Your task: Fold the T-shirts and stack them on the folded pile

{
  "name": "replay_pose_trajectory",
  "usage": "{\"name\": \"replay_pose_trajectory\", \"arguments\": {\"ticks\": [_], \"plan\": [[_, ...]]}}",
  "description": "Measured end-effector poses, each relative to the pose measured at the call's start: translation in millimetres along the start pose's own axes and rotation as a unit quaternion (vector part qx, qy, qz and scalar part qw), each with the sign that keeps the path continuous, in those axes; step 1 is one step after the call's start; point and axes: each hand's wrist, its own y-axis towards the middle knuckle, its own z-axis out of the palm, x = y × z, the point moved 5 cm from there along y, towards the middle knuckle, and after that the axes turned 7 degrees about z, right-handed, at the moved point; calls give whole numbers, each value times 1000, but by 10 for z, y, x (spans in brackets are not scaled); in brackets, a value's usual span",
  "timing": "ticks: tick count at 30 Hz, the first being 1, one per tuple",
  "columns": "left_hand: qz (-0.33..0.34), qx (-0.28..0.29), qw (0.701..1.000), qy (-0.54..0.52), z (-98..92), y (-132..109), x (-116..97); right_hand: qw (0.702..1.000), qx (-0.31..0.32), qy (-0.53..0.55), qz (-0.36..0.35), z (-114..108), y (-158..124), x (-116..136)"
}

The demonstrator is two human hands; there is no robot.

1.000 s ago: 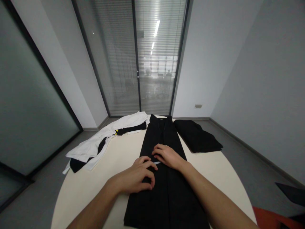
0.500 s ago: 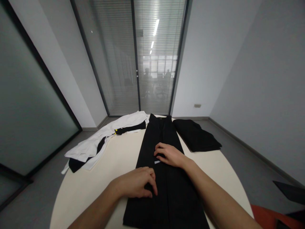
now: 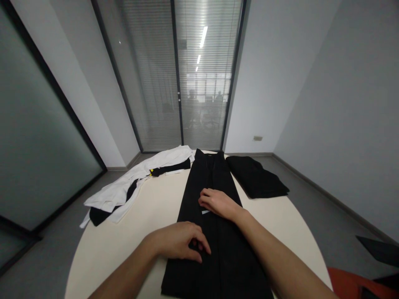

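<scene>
Resting right hand [image 3: 218,203] loosely curled on black trousers [image 3: 229,247] spread lengthwise along the middle of the table [image 3: 149,207]. Holding left hand [image 3: 183,241] half-open, with thumb and fingers parted, over black trousers toward the table's near side. Cannot tell whether gripping with right hand.

Trousers [image 3: 215,234], black, one pair, laid flat and lengthwise on pale table [image 3: 289,236], waistband [image 3: 201,155] at far end, legs [image 3: 193,278] side by side toward near side, small pale strip [image 3: 205,212] showing about midway
</scene>
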Motion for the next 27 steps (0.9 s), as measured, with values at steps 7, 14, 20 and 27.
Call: {"name": "replay_pose_trajectory", "arguments": {"ticks": [7,14,20,27], "plan": [[-16,23,998,54,34,26,-44,995,-14,57,76,8,-31,-110],[34,-26,999,-8,14,40,-97,992,10,108,71,20,-59,-180],[3,3,997,78,79,70,-135,986,-27,82,141,55,-31,-214],[-3,7,995,102,45,35,-219,976,-51,45,208,108,3,-238]]}}
